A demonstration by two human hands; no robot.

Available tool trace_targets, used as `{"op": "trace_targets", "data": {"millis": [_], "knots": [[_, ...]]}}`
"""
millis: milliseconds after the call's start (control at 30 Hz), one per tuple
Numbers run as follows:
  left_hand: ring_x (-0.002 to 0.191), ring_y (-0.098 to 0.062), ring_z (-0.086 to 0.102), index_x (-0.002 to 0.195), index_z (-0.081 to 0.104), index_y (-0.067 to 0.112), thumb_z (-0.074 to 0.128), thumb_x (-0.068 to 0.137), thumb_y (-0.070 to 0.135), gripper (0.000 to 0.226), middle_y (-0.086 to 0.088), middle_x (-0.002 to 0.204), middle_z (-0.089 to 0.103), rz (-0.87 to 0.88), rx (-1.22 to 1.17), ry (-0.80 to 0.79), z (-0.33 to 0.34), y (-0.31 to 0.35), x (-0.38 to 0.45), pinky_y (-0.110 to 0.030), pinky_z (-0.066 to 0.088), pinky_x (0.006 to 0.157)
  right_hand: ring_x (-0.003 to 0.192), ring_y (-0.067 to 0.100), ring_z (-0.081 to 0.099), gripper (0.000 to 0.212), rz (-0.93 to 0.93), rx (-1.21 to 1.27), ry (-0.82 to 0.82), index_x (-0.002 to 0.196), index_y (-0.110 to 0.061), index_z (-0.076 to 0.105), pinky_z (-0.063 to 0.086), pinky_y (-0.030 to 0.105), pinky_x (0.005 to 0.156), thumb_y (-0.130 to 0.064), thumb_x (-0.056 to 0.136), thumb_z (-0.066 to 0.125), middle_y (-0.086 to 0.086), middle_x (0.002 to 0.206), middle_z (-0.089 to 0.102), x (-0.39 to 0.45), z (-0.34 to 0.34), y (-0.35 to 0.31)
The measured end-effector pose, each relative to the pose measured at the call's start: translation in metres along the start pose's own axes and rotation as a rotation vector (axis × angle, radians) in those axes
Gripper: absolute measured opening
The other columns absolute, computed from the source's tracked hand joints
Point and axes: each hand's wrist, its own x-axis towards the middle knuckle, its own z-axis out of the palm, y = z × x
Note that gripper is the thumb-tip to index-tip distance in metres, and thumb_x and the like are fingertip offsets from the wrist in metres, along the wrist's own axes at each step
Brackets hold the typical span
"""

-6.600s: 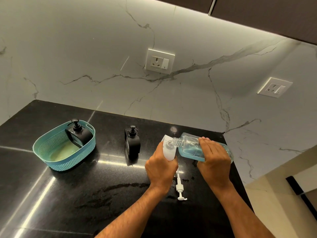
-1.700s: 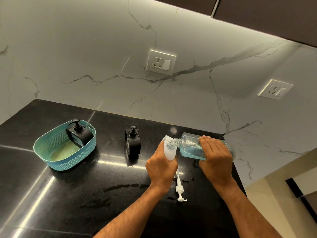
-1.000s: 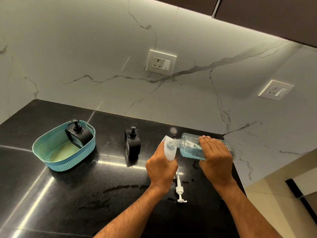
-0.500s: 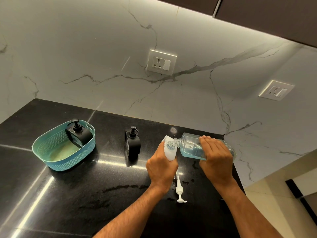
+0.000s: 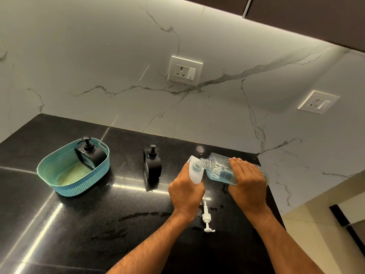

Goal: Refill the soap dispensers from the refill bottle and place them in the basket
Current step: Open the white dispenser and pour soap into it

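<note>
Less liquid in refill bottle (image 5: 217,171) vs 6.6 s ago; R hand (image 5: 246,184) keeps it tipped into white dispenser (image 5: 195,175), L hand (image 5: 185,192) grasping that. Pour's near done, pump (image 5: 206,216) lies by counter's (image 5: 79,224) right edge, needs refitting.

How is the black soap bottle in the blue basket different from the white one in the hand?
The black dispenser in the basket leans against the basket's wall; the white dispenser is held above the counter by the left hand. The black one has its pump on; the white one is open, and a white pump lies on the counter. The refill bottle, tipped by the right hand, has its mouth at the white one; nothing touches the black one. Both are soap dispensers.
</note>
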Motion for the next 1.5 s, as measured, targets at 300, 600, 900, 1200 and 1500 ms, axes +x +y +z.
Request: {"op": "trace_targets", "data": {"millis": [300,600,900,1200,1500], "knots": [[0.084,-0.004,0.069,0.123,0.063,0.023,0.085,0.082,0.020,0.047,0.008,0.103,0.073,-0.017,-0.067,-0.031,-0.002,0.002,0.001,-0.026,0.063,0.067,0.108,0.034,0.072,0.074,0.126,0.146,-0.066,0.126,-0.001,0.068,0.062,0.050,0.088,-0.012,0.059,0.098,0.017,0.119,0.073,-0.006,0.004,-0.001],[0.088,0.002,0.065,0.121,0.064,0.026,0.085,0.085,0.018,0.043,0.017,0.105,0.067,-0.010,-0.174,-0.121,-0.004,-0.001,0.011,-0.021,0.060,0.073,0.087,0.004,0.064,0.059,0.448,0.542,-0.021,0.113,-0.009,0.072,0.048,0.000,0.074,-0.006,0.061,0.097,-0.004,0.100,0.070,-0.006,0.012,0.010],[0.103,0.011,0.060,0.124,0.066,0.025,0.088,0.080,0.022,0.050,0.022,0.109,0.063,-0.009,-0.215,-0.337,-0.007,-0.016,0.026,-0.024,0.058,0.087,0.097,0.021,0.074,0.064,0.772,0.956,-0.074,0.108,-0.011,0.073,0.063,0.040,0.079,0.004,0.050,0.097,0.001,0.103,0.077,-0.007,0.028,0.050],[0.115,-0.005,0.063,0.126,0.065,0.028,0.091,0.078,0.019,0.055,0.014,0.119,0.066,-0.044,-0.232,-0.561,-0.011,-0.029,0.050,-0.032,0.061,0.095,0.100,0.022,0.075,0.071,0.772,1.171,-0.204,0.114,-0.005,0.071,0.063,0.033,0.077,0.000,0.047,0.094,0.005,0.105,0.078,-0.002,0.045,0.090],[0.115,0.006,0.060,0.120,0.063,0.037,0.089,0.080,0.013,0.054,0.016,0.120,0.066,-0.076,-0.230,-0.683,-0.006,-0.030,0.065,-0.021,0.059,0.087,0.104,0.025,0.074,0.071,0.846,1.284,-0.265,0.117,-0.005,0.067,0.063,0.032,0.076,0.007,0.051,0.090,0.007,0.107,0.076,-0.004,0.081,0.117]]}}
